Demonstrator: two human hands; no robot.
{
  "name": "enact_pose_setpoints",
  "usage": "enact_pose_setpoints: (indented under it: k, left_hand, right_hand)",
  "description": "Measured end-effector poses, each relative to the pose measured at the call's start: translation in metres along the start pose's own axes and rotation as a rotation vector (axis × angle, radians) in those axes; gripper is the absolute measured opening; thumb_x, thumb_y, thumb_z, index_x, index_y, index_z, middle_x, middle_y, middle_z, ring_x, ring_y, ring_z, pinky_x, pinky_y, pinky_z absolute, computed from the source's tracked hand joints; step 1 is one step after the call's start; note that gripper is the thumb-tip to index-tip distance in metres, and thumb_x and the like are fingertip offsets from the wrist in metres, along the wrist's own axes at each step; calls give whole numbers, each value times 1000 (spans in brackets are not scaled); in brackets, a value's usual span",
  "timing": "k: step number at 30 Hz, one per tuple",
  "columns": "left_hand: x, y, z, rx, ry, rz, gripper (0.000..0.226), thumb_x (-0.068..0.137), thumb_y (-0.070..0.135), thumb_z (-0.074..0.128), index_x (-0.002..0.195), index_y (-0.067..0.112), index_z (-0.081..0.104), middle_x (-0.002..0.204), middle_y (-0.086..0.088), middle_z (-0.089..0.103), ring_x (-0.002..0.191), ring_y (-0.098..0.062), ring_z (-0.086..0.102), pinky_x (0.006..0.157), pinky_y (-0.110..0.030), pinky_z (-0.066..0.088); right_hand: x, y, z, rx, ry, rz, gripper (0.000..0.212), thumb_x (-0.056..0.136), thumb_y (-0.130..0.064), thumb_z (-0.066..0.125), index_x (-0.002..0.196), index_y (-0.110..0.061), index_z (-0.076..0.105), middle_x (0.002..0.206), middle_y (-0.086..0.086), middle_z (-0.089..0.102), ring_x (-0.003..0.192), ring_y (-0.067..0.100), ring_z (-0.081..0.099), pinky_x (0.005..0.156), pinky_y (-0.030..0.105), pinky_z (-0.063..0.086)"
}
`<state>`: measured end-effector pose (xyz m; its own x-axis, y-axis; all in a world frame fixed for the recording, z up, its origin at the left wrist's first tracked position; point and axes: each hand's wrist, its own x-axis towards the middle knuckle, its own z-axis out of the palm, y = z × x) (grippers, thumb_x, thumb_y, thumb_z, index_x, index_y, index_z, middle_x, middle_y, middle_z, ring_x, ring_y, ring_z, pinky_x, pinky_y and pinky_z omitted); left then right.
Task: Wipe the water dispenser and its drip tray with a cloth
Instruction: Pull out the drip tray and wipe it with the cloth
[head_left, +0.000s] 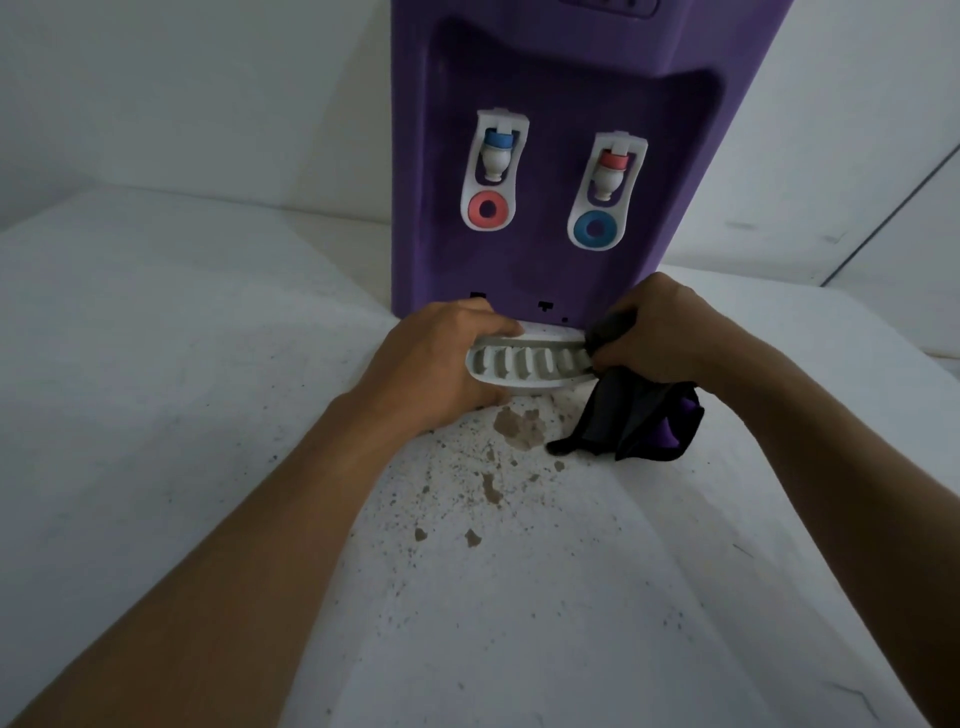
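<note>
The purple water dispenser (561, 156) stands on a white surface (156, 364) against the wall, its top cut off by the upper edge of the view; two white taps show on its recessed front, the left tap (496, 171) with a blue cap and a pink ring below, the right tap (608, 192) with a pink cap and a blue ring below; the slotted white drip tray (530, 364) lies just in front of the dispenser's base, its left end covered by the left hand (441, 364), whose fingers curl round that end and grip it; the right hand (660, 338) pinches a dark cloth (634, 421) against the tray's right end, hiding that end; the rest of the cloth hangs down onto the surface, a purple patch showing in its folds; brown stains (519, 426) and dark specks mark the surface in front of the tray; what they are cannot be made out.
</note>
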<state>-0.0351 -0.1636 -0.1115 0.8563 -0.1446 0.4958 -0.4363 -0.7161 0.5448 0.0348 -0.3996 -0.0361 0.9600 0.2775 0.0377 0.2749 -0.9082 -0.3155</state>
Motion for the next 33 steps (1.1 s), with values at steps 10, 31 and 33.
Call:
enact_pose_setpoints:
  k: [10, 31, 33]
  left_hand:
    - [0, 0, 0, -7, 8, 3, 67, 67, 35, 99, 129, 27, 73, 109, 17, 68, 93, -4, 68, 79, -38, 61]
    - [0, -6, 1, -30, -17, -56, 70, 63, 37, 100, 127, 29, 73, 107, 15, 68, 94, -6, 69, 82, -42, 61]
    - [1, -6, 1, -32, -18, -56, 71, 63, 38, 100, 128, 28, 73, 108, 15, 68, 96, -7, 69, 82, -42, 61]
  right_hand:
    - [-2, 0, -1, -15, -11, -2, 18, 79, -22, 86, 95, -19, 78, 92, 3, 70, 80, 15, 62, 61, 22, 48]
    - [-47, 12, 23, 322, 68, -181, 14, 82, -34, 85, 84, -28, 73, 78, -10, 71, 74, 6, 66, 63, 19, 52]
    - [-50, 21, 29, 293, 71, -199, 13, 82, -34, 84, 83, -31, 72, 77, -13, 70, 74, 4, 64, 61, 13, 49]
